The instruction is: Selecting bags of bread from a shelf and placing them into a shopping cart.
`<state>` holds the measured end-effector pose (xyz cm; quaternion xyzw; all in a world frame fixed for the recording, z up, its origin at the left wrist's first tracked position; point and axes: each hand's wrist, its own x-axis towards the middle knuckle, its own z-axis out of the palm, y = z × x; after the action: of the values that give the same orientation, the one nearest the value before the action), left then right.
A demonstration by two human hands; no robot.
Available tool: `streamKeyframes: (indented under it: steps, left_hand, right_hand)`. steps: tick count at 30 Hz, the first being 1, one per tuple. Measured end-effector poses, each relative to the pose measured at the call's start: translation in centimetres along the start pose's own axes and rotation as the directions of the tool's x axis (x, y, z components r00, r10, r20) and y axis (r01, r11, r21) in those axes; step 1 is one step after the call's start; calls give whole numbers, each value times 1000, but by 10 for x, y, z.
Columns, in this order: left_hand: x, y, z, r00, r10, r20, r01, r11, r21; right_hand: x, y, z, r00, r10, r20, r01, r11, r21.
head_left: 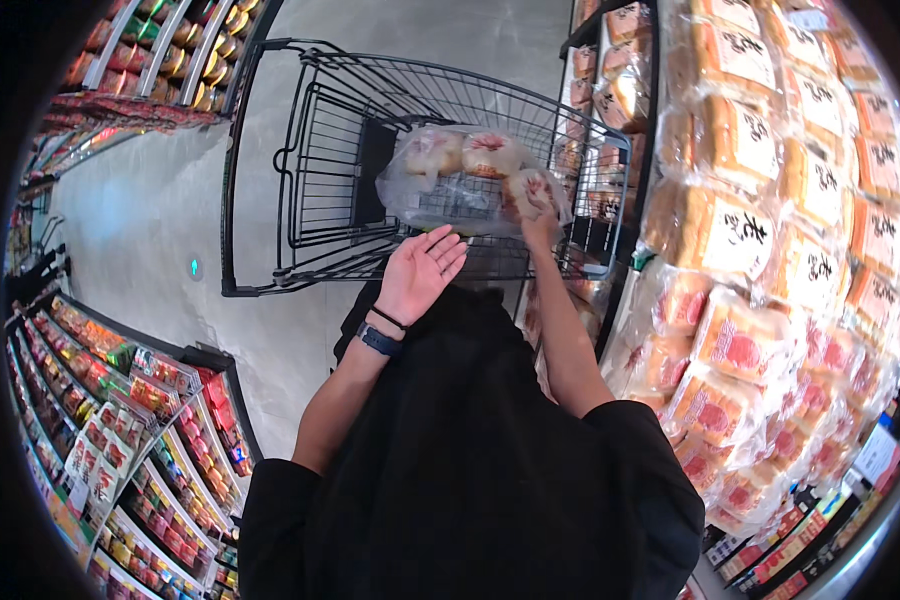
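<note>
My right hand (538, 220) reaches over the near side of a black wire shopping cart (310, 58) and is closed on a round packaged bread (532, 185) with red print. That bread is at the right end of a large clear plastic bag (410, 205) in the cart; whether it lies inside the bag is hard to tell. Two similar bread packs (490, 152) show through the plastic at the back. At the cart's near edge, my left hand (425, 272) is open, palm up and fingers stretched, with nothing in it.
On the right, a tall display holds many bagged loaves (738, 140), with red-printed bread packs (740, 345) lower down. Shelves of colourful packaged goods (160, 50) stand at the far left, and more shelves (170, 440) at the near left. Grey floor (150, 230) shows between them.
</note>
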<state>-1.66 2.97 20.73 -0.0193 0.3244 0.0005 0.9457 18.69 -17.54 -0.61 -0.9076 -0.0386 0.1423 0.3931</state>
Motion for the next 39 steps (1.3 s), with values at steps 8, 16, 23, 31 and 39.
streamKeyframes:
  steps: [8, 16, 23, 31, 39]
  left_hand:
    - [15, 51, -21, 998, -12, -56, 8, 998, -69]
    - [15, 64, -34, 997, -30, -71, 23, 996, -91]
    - [10, 70, -39, 996, -15, -89, 9, 998, -68]
    - [39, 82, -49, 999, -40, 29, 43, 994, -101]
    - [80, 103, -74, 987, 44, -157, -53, 997, -56]
  right_hand:
    - [14, -18, 21, 978, 58, -201, -114, 954, -278]
    - [62, -34, 26, 960, 272, -59, -254, 769, -587]
    - [61, -27, 35, 924, 381, -46, -320, 699, -640]
    - [21, -44, -17, 971, 238, -28, -238, 949, -206]
    - [-82, -191, -94, 978, 164, 129, -202, 901, 384]
